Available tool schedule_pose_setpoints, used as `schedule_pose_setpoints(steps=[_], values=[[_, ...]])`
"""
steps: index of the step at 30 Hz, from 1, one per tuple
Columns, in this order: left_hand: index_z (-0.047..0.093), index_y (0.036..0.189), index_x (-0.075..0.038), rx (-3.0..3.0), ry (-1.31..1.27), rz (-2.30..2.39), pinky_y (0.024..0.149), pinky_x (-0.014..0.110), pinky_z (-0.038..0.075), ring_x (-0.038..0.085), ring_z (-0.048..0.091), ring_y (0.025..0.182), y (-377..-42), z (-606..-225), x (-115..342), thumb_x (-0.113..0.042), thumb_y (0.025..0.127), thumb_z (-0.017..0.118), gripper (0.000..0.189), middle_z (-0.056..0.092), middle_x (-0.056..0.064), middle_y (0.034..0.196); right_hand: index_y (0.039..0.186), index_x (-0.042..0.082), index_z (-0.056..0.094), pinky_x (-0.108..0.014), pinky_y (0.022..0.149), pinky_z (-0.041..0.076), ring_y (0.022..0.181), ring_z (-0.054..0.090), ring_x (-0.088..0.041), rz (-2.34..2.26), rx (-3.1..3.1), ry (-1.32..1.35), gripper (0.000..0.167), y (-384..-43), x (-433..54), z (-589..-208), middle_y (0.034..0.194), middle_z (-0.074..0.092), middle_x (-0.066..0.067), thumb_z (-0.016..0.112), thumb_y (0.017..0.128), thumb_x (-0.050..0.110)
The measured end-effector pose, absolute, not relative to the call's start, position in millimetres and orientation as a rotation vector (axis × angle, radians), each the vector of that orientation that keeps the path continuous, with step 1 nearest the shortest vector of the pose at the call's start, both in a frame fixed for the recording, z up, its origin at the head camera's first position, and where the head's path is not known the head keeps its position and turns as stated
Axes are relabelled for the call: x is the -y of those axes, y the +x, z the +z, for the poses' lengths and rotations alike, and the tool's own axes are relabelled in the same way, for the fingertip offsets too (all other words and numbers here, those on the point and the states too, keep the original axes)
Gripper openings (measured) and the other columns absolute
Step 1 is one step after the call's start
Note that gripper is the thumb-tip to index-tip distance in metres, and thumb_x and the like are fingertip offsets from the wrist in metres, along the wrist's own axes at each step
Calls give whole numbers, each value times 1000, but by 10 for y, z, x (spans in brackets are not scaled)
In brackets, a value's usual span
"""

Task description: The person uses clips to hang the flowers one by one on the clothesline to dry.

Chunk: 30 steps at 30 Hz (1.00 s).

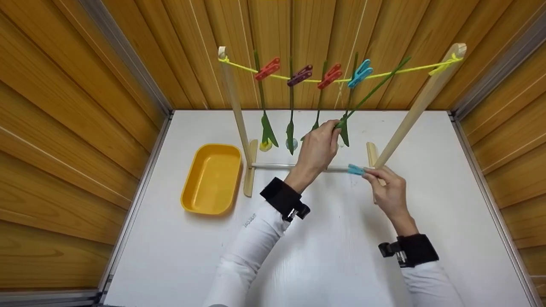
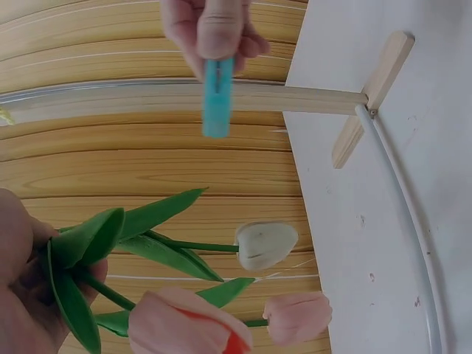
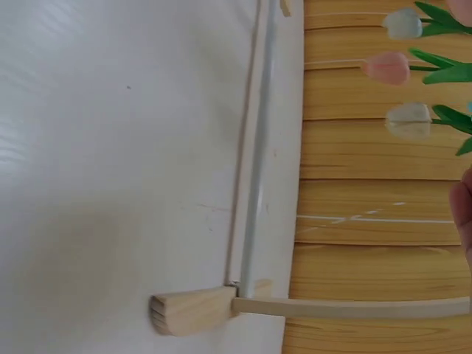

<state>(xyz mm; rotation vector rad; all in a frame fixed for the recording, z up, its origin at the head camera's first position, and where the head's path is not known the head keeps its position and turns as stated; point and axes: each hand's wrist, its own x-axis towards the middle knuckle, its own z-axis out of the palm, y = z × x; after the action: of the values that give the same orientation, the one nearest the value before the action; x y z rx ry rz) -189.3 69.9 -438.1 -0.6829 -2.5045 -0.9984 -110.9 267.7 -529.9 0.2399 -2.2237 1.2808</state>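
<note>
My left hand grips a tulip by its green stem, which slants up to the right past the yellow line. The left wrist view shows its large pink bloom close by. Lower right, my right hand pinches a light-blue clothespin between thumb and fingers. Several tulips hang bloom-down from the line, held by a red clothespin, a purple clothespin, a second red clothespin and a blue clothespin. In the right wrist view, most of my right hand is out of frame.
The line runs between a left wooden post and a right wooden post. A pale crossbar joins them low down. A yellow tub stands left of the rack on the white table. Wood-patterned panels surround the table.
</note>
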Motion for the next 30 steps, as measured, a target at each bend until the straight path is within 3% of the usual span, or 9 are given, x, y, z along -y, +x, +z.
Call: schedule_pose_setpoints(steps=[4,14,24,30], values=[[64,121,-5,2492,-681,-1020,69,22,55,10,70,80,-1895,-4397,-729,-17,105,47,26,73,3,98,93,-5,76,-5,77,45,78,58,12,1219,2170,197,13,-1178,-2769,-5053,76,68,-15,75,80,-7],[62,122,-5,2519,-652,-1093,72,23,56,12,71,84,-1874,-4408,-798,-18,105,46,26,72,3,100,94,-8,75,-8,80,46,82,58,12,1161,2041,174,16,-1294,-2889,-4363,82,61,22,73,79,-12],[63,123,-10,2553,-571,-1149,68,25,57,13,72,87,-1859,-4405,-846,-22,106,46,27,72,1,101,96,-6,76,-10,79,47,79,58,12,1093,1972,137,15,-1455,-2944,-3712,81,59,33,76,81,-3],[63,125,-18,2600,-474,-1136,57,30,54,13,74,86,-1824,-4408,-898,-27,106,45,28,73,-5,105,98,-1,77,-9,67,34,70,45,13,992,2020,157,17,-1583,-2906,-3296,81,53,34,77,82,6]])
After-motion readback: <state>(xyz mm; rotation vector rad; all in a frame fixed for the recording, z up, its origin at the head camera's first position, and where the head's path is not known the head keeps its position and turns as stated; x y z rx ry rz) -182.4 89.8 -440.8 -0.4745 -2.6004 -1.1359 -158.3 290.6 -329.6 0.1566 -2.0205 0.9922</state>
